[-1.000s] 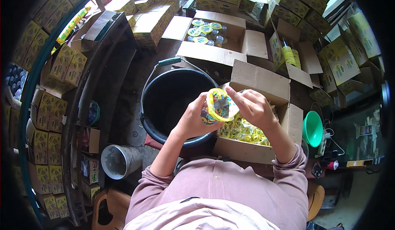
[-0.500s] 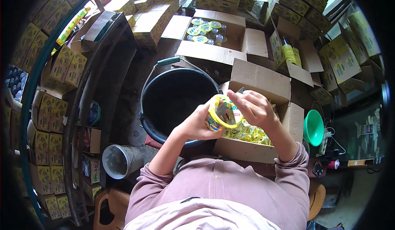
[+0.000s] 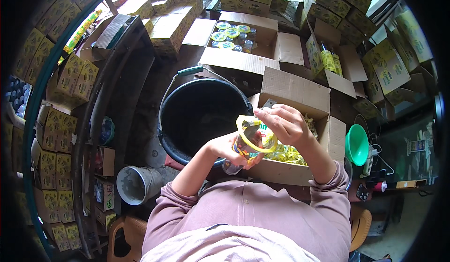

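My left hand (image 3: 227, 148) is wrapped round a clear plastic jar (image 3: 241, 150) with a coloured print, tilted over the gap between bucket and carton. A yellow band (image 3: 264, 147) rings the jar's upper end, and a yellow flap of film sticks up from it. My right hand (image 3: 287, 124) is closed just above that end, its fingertips beside the flap. A small flat grey blade-like piece (image 3: 269, 103) juts out from between its fingers. Below sits an open carton (image 3: 296, 89) holding a heap of yellow plastic strips (image 3: 288, 154).
A large black bucket (image 3: 187, 117) stands left of my hands. Beyond are an open carton (image 3: 241, 63) of lidded jars and another with stacked yellow lids (image 3: 331, 63). A grey pail (image 3: 133, 184), a green bowl (image 3: 357, 145) and shelves of yellow boxes (image 3: 61, 145) flank me.
My left hand has tipped and lowered the jar, baring its clear lower end. The right hand has shifted slightly, and the yellow flap now stands up from the band.
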`<state>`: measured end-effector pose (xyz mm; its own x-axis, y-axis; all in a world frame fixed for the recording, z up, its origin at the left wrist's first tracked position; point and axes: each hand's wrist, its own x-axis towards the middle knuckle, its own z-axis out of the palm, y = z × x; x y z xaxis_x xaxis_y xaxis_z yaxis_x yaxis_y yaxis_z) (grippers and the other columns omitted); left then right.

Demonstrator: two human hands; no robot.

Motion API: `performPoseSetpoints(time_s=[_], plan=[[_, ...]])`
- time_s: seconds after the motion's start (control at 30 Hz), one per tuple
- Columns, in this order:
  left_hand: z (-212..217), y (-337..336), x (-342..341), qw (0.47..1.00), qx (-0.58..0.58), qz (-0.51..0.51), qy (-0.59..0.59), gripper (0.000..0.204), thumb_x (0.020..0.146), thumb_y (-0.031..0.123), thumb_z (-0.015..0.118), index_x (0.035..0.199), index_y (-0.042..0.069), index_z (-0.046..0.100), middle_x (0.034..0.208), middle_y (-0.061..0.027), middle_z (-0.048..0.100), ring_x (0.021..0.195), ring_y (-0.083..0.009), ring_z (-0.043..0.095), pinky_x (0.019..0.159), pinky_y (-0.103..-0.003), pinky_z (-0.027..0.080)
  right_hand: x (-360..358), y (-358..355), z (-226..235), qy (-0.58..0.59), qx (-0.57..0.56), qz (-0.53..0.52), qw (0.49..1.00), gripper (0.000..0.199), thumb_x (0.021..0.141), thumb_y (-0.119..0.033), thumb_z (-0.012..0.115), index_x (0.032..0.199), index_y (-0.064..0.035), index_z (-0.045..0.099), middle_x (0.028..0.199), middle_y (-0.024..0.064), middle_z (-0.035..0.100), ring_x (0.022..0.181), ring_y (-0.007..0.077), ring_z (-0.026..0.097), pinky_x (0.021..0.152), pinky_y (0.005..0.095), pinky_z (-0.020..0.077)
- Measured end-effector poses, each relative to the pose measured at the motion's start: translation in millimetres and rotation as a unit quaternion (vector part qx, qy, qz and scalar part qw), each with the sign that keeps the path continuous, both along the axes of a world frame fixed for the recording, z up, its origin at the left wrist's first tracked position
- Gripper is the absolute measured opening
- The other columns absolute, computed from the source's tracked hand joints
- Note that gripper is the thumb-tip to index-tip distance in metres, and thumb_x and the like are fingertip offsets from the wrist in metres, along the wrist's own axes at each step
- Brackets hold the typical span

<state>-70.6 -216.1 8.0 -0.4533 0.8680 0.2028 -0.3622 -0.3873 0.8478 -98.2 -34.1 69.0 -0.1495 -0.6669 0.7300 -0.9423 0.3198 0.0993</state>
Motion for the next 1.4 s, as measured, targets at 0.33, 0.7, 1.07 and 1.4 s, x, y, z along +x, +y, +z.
performPoseSetpoints(time_s=[0.33, 0.7, 1.07, 1.4], plan=[[-9, 7, 3, 0.930, 0.221, -0.223, -0.193, 0.057, 0.068, 0.016, 0.067, 0.110, -0.009, 0.037, 0.071, -0.0109, 0.051, 0.048, -0.0145, 0.048, 0.041, -0.025, 0.039, -2, -5, 0, 0.027, -0.036, 0.019, 0.999, 0.029, 0.067, -0.005, 0.062, 0.096, -0.0022, 0.061, 0.065, 0.0015, 0.057, 0.060, 0.0123, 0.057, 0.057, 0.0249, 0.0481], [5, -21, -14, 0.997, 0.018, 0.019, -0.068, 0.072, 0.066, 0.015, 0.073, 0.124, -0.001, 0.033, 0.104, -0.0211, 0.053, 0.086, -0.0250, 0.060, 0.076, -0.033, 0.049, -7, 5, 1, -0.004, -0.027, -0.004, 1.000, 0.033, 0.067, -0.006, 0.062, 0.099, -0.0006, 0.060, 0.064, 0.0021, 0.058, 0.060, 0.0135, 0.056, 0.059, 0.0266, 0.0484], [16, -3, 4, 0.935, -0.132, 0.298, 0.143, 0.073, 0.059, 0.013, 0.079, 0.118, -0.002, 0.038, 0.104, -0.0061, 0.051, 0.095, -0.0112, 0.049, 0.087, -0.025, 0.040, -8, 8, -5, 0.002, -0.003, -0.043, 0.999, 0.042, 0.068, -0.008, 0.062, 0.109, -0.0013, 0.055, 0.063, 0.0003, 0.055, 0.060, 0.0120, 0.055, 0.060, 0.0257, 0.0484], [9, -8, 2, 0.954, -0.137, 0.212, 0.163, 0.084, 0.061, 0.003, 0.075, 0.131, 0.003, 0.029, 0.128, -0.0094, 0.033, 0.107, -0.0130, 0.045, 0.082, -0.029, 0.046, -1, 13, -6, 0.013, 0.004, -0.028, 1.000, 0.042, 0.067, -0.007, 0.062, 0.107, 0.0004, 0.056, 0.065, 0.0004, 0.056, 0.059, 0.0115, 0.055, 0.058, 0.0253, 0.0481]])
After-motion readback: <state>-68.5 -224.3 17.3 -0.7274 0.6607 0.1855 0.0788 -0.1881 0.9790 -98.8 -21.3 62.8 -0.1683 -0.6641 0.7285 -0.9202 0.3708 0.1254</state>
